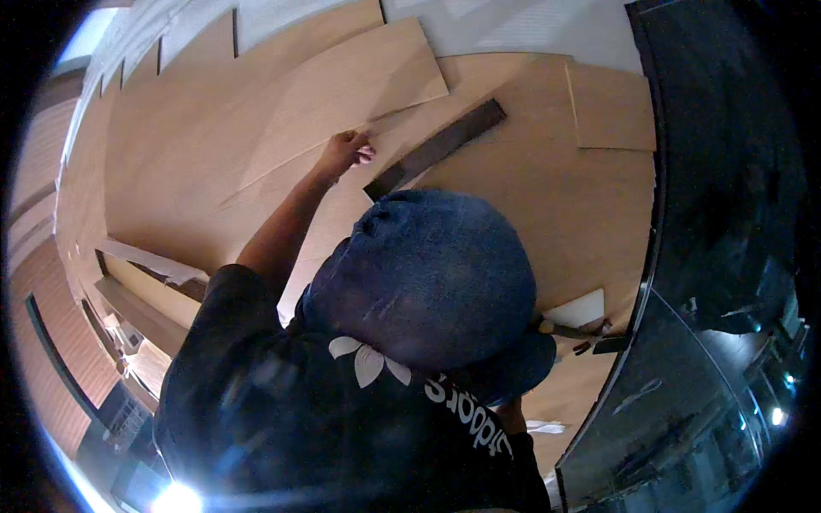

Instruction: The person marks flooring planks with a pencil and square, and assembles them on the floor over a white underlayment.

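Left hand over the lower edge of a brown sheet, fingers curled narrow; can't tell if they grip anything or touch the sheet. Dark strip lies diagonally just right of that hand, on brown board. Right hand out of sight past the blue denim; can't tell its fingers. Small brown panel upper right, against the black edge. Hand tool lower right, beside a pale offcut.
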The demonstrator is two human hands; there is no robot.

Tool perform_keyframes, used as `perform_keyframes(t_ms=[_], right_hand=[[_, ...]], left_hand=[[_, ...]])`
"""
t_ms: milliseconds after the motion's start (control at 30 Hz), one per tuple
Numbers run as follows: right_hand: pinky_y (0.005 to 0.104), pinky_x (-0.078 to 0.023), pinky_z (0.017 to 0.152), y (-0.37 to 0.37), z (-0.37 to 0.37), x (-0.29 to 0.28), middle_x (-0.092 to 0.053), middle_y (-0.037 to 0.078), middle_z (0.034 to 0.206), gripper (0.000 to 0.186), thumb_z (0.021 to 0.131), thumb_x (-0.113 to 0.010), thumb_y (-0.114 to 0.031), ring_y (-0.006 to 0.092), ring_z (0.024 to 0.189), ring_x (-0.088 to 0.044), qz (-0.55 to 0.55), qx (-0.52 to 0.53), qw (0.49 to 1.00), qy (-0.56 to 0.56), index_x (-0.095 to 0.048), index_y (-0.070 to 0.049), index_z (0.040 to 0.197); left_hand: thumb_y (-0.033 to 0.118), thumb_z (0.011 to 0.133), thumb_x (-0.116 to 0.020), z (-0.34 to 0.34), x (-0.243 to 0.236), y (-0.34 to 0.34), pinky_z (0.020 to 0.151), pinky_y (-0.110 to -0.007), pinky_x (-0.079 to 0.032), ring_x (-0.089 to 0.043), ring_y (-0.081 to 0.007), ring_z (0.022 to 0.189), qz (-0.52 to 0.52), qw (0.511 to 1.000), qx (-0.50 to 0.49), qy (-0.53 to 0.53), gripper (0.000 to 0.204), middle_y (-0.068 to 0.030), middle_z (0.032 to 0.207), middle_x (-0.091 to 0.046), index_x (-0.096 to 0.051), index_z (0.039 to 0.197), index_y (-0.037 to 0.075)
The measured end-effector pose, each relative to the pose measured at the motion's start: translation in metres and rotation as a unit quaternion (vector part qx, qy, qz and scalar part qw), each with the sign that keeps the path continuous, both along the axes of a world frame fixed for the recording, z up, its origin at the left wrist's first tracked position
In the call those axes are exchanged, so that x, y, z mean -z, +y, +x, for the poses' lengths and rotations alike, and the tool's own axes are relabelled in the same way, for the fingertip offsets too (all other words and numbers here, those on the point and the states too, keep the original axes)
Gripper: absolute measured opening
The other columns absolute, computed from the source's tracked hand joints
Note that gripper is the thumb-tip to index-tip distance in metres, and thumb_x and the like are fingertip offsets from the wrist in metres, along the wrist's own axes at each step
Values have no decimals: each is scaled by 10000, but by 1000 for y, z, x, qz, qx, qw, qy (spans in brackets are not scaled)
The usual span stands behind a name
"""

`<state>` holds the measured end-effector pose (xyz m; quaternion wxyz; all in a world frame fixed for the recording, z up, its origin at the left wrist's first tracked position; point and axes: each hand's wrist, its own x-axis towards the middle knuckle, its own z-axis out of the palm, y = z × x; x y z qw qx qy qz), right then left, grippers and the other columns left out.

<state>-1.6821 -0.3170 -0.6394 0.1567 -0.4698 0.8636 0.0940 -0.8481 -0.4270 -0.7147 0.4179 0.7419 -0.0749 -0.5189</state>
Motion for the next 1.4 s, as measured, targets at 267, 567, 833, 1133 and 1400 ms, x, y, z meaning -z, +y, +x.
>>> perform_keyframes(t_ms=[267, 567, 833, 1133, 1400], right_hand=[[454, -516, 940, -68, 7, -48, -632, 180, 1240, 447, 1062, -479, -372, 299, 1089, -621, -205, 19, 978, -27, -547, -14, 1321], [425, -536, 908, -318, 195, -124, -636, 145, 1199, 381, 1052, -515, -328, 253, 1031, -627, -383, -424, 810, -129, -596, -33, 1277], [256, -500, 706, -385, 581, -37, -669, 28, 981, 334, 1025, -606, -177, 121, 836, -621, -90, -281, 785, -545, -583, -46, 1331], [325, -561, 730, -359, 777, 51, -721, 140, 1030, 396, 995, -580, -52, 203, 843, -716, -4, -512, 738, -439, -522, 0, 1383], [320, -506, 967, -358, 657, 91, -664, 152, 1246, 385, 1001, -608, -35, 190, 1131, -630, 2, -359, 727, -585, -517, 1, 1374]], left_hand=[[332, 919, -715, -38, -18, -57, 860, -422, -559, -674, -359, 1053, -58, 916, 252, -308, 505, -235, 1192, -665, -584, 1249, -29], [291, 859, -721, -81, 20, -77, 920, -520, -537, -567, -446, 1204, -42, 788, 394, -471, 769, -256, 1388, -537, -377, 1487, 11], [231, 787, -777, -24, -27, 134, 910, -496, -544, -620, -410, 1143, 89, 883, 314, -337, 694, -227, 1268, -583, -466, 1370, 21], [347, 872, -736, -14, -61, 13, 1003, -488, -466, -552, -384, 1217, -84, 832, 317, -448, 642, -198, 1303, -558, -482, 1388, 62], [215, 965, -616, -21, 13, -25, 822, -479, -547, -653, -370, 967, -52, 832, 324, -448, 512, -168, 1167, -616, -481, 1444, 94]])
